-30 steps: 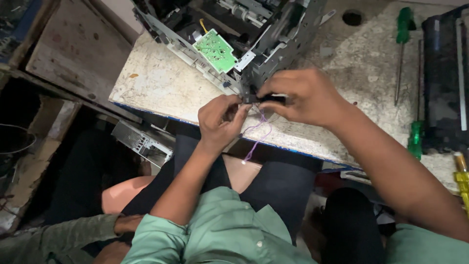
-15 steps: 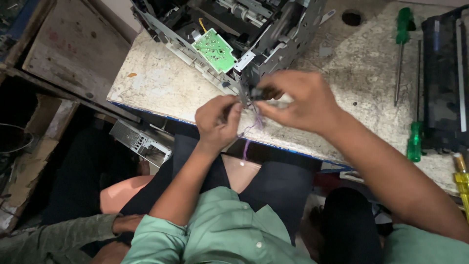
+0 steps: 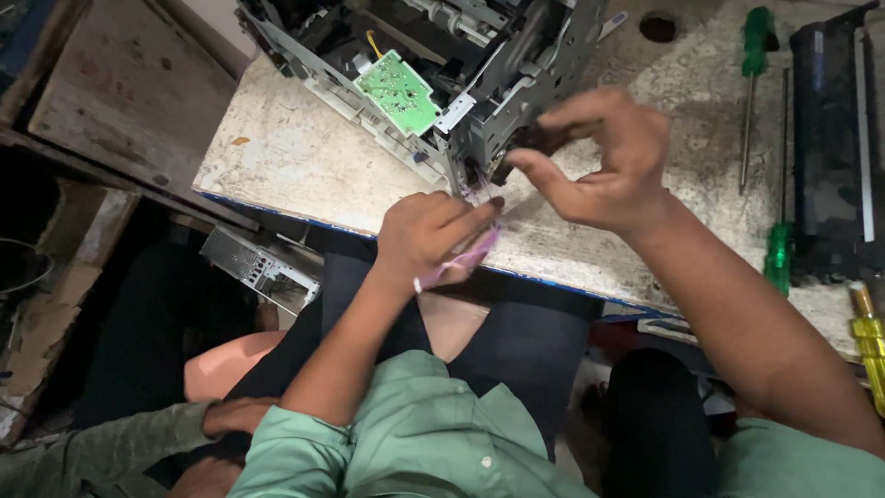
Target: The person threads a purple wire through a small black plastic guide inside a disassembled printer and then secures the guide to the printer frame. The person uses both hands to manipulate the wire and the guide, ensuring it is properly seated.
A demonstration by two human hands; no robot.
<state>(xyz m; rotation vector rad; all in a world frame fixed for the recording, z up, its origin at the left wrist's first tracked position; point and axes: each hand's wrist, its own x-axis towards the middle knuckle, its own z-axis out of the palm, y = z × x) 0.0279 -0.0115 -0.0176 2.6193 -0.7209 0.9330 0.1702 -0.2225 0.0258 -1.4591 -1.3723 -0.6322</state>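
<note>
A stripped grey metal machine chassis (image 3: 516, 83) with a green circuit board (image 3: 398, 90) stands on the worn white workbench (image 3: 304, 166). My left hand (image 3: 429, 235) is closed around a thin bundle of purple wires (image 3: 461, 263) at the chassis's near corner. My right hand (image 3: 599, 161) pinches a small dark part at that same corner, fingers curled against the metal frame. Both forearms reach out from green sleeves.
Two green-handled screwdrivers (image 3: 754, 83) (image 3: 780, 249) lie on the bench to the right, next to a long black cartridge-like unit (image 3: 834, 157). A yellow-handled tool (image 3: 868, 341) sits at the right edge. A small metal box (image 3: 263, 267) lies below the bench. Another person's sleeve (image 3: 101, 452) shows at the bottom left.
My right hand has lifted up and right along the chassis corner. My left hand has drawn the purple wires taut near the bench edge. The view has shifted slightly.
</note>
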